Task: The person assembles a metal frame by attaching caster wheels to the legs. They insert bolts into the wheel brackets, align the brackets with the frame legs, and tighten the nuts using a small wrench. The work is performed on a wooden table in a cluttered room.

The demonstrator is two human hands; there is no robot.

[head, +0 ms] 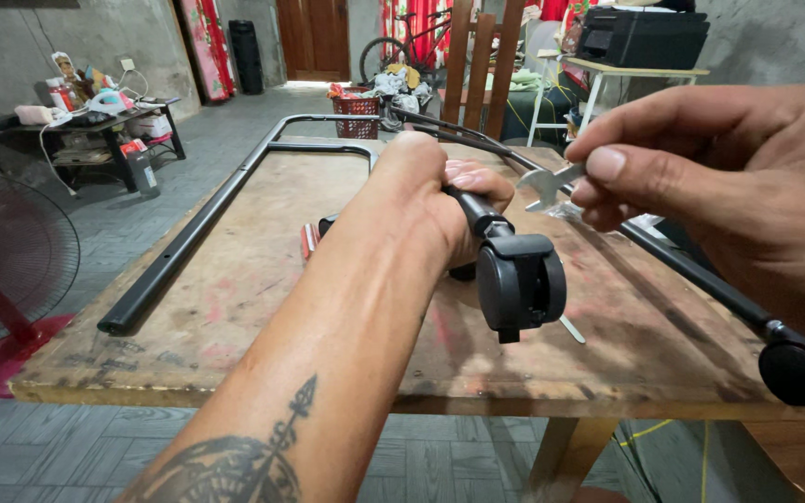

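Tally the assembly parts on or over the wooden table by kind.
Black caster wheels: 2 (one by the left hand, one at the right edge)
Black metal tube frames: 1
Flat silver wrenches: 1, held in the right hand
Total: 4

Glossy black plastic caster wheel (520, 282) on a black metal tube frame (199, 228); small silver flat wrench (546, 183); worn brown wooden table (235, 307), red-stained.

Head camera, close, looking down-forward over wooden table (235, 307).
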